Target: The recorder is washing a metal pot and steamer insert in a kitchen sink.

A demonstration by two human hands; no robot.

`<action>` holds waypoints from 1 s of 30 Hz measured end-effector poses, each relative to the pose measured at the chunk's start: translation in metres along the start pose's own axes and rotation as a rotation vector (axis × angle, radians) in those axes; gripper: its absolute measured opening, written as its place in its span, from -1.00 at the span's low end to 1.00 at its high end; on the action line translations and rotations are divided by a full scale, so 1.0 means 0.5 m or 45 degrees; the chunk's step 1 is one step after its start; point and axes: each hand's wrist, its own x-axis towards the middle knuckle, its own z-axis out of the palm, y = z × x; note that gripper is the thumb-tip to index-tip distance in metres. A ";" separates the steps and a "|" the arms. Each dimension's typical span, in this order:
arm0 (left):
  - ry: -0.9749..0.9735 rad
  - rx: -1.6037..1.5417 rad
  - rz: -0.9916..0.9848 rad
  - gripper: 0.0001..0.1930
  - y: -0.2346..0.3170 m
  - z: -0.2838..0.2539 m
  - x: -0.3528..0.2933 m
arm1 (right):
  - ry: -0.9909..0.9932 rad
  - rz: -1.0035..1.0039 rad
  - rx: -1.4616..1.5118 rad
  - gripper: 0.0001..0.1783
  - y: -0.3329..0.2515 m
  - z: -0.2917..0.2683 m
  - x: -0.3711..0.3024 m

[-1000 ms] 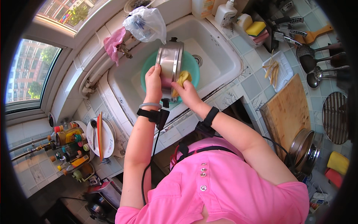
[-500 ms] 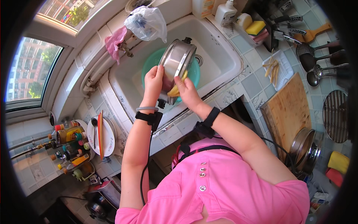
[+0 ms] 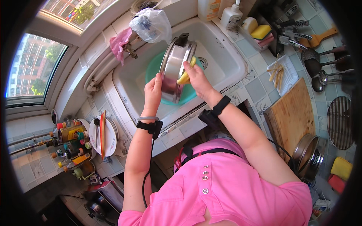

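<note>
A shiny stainless steel pot [image 3: 172, 62] with a black side handle [image 3: 183, 39] is tilted on its side above the green plastic basin [image 3: 152, 69]. The basin sits in the white sink [image 3: 223, 64]. My left hand [image 3: 153, 91] grips the pot's left rim, thumb uppermost, the other fingers mostly hidden. On the pot's right side, my right hand [image 3: 199, 80] presses a yellow cloth or sponge [image 3: 184, 78] against the metal. Its exact kind I cannot make out. Each wrist wears a black strap.
A faucet with a pink cloth [image 3: 120, 43] and a plastic bag [image 3: 151, 25] stand at the sink's back left. Right of the sink are a white pump bottle [image 3: 230, 16], a sponge holder [image 3: 260, 37], a white tray [image 3: 283, 73] and a cutting board [image 3: 292, 113]. Stacked plates [image 3: 110, 141] lie left.
The pot has turned in my hands: its lower handle has gone out of sight and the upper one shows more fully. My right hand and the yellow piece have moved slightly up and right.
</note>
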 end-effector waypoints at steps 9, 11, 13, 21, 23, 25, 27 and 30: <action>0.063 -0.026 -0.211 -0.61 0.027 0.010 0.044 | -0.167 -0.125 -0.284 -0.56 0.063 0.012 -0.017; 0.052 -0.023 -0.233 -0.62 0.025 0.001 0.032 | -0.124 -0.061 -0.279 -0.53 0.049 0.005 0.015; 0.049 -0.017 -0.248 -0.63 0.024 -0.017 0.031 | 0.076 -0.034 -0.141 -0.44 0.023 -0.007 0.066; 0.119 -0.040 -0.214 -0.57 -0.035 -0.048 0.027 | -0.408 0.196 -1.862 -0.48 0.091 -0.148 0.198; 0.114 0.041 -0.185 -0.57 -0.045 -0.040 0.028 | -0.569 0.168 -2.008 -0.50 0.134 -0.175 0.233; 0.127 0.023 -0.205 -0.57 -0.031 -0.032 0.022 | -0.583 0.121 -2.052 -0.59 0.170 -0.191 0.257; 0.156 0.021 -0.213 -0.57 -0.029 -0.035 0.022 | -0.562 0.177 -2.180 -0.67 0.195 -0.190 0.277; 0.237 -0.028 -0.255 -0.59 -0.029 -0.038 0.022 | -0.585 0.193 -2.264 -0.69 0.215 -0.173 0.285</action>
